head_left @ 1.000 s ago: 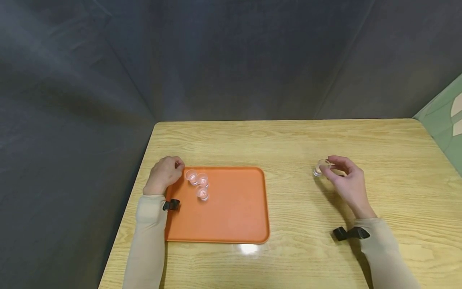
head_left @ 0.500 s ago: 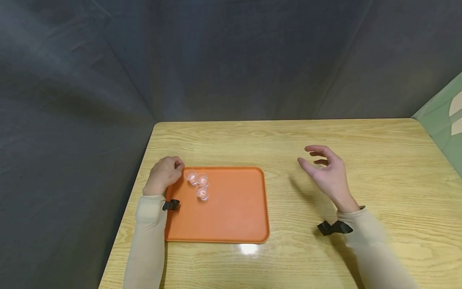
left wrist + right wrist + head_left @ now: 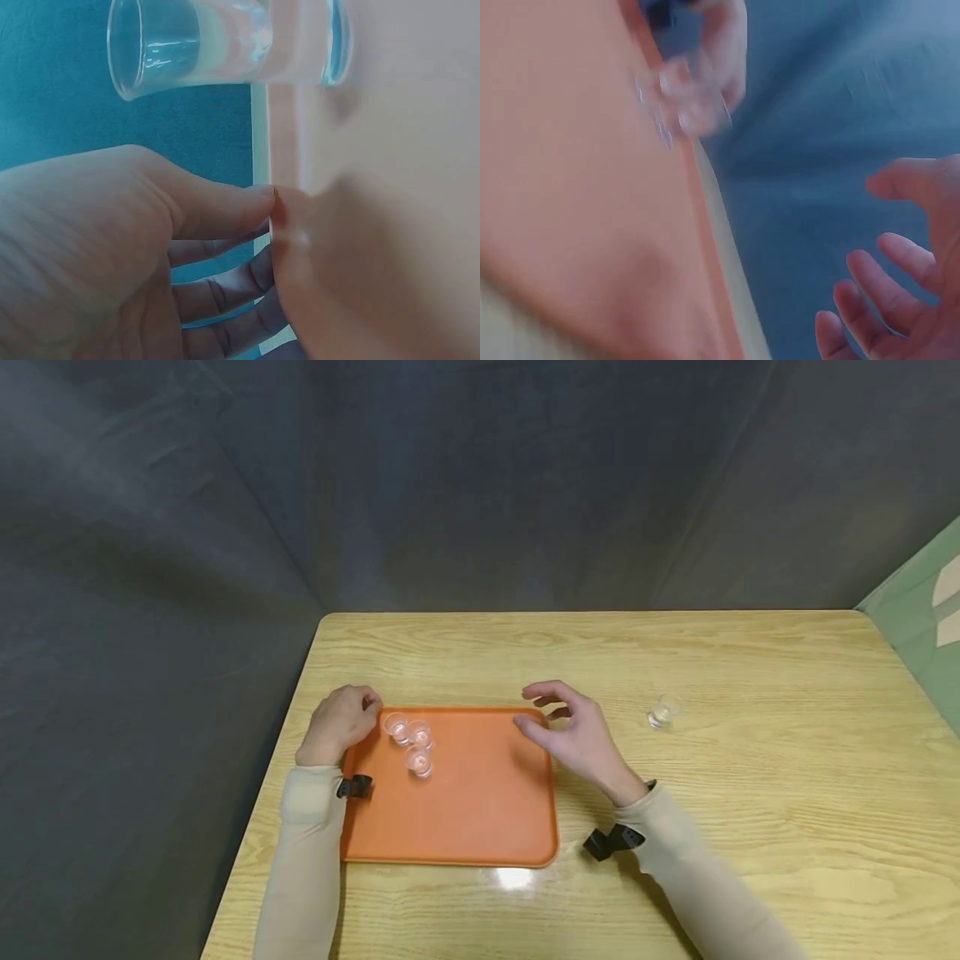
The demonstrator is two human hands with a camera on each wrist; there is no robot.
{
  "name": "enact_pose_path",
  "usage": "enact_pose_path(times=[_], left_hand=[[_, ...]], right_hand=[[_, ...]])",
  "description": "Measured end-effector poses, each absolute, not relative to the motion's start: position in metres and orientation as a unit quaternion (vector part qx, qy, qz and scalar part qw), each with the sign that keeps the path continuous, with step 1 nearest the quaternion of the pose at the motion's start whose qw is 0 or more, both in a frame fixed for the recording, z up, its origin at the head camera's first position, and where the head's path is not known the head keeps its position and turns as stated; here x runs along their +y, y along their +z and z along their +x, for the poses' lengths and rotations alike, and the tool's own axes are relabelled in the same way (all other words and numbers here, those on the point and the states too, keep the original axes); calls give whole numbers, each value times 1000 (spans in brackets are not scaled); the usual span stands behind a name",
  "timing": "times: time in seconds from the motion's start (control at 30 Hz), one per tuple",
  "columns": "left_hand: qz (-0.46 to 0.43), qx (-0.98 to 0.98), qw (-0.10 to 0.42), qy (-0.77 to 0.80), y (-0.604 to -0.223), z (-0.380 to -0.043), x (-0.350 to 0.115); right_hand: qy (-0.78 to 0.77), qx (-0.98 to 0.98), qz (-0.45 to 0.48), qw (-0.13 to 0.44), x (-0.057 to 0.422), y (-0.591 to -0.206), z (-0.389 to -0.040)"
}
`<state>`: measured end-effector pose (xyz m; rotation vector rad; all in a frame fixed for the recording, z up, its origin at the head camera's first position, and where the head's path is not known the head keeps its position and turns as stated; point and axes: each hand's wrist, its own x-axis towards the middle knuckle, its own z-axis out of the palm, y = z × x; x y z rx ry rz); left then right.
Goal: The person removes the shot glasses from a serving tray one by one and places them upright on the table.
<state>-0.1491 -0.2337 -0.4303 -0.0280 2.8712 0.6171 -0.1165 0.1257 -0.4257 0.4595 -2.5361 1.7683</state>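
My left hand [image 3: 339,724] pinches the far left corner of the orange tray [image 3: 480,810]. In the left wrist view the thumb lies on the tray's rim [image 3: 283,150], with fingers curled at its outer side. Three clear shot glasses [image 3: 418,763] stand upright in a cluster on the tray, close to this hand. One glass [image 3: 202,45] shows right beside the thumb in that view. My right hand [image 3: 573,731] hangs above the tray's far right corner, thumb and fingers spread, holding nothing. Another shot glass [image 3: 663,711] stands on the table to its right.
The wooden table [image 3: 780,760] extends to the right of the tray and in front of it. A dark cloth [image 3: 510,485] hangs behind the table and along its left side. Green fabric [image 3: 915,618] with pale shapes shows at the far right.
My right hand has let go of the shot glass on the right of the table and moved left to the tray's far right corner. The left hand stays at the tray.
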Motion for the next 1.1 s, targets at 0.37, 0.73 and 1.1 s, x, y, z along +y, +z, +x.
enact_pose_path(times=[0.37,0.73,1.1], left_hand=[[-11,972,103,212,-430,-149,-235],[-14,971,104,214,-432,-151,-236],[-11,970,108,218,-433,-152,-232]], right_hand=[[573,-795,185,-73,65,-434,-106],[522,-822,200,-109,23,-445,-97],[491,-843,201,-87,9,-455,-92]])
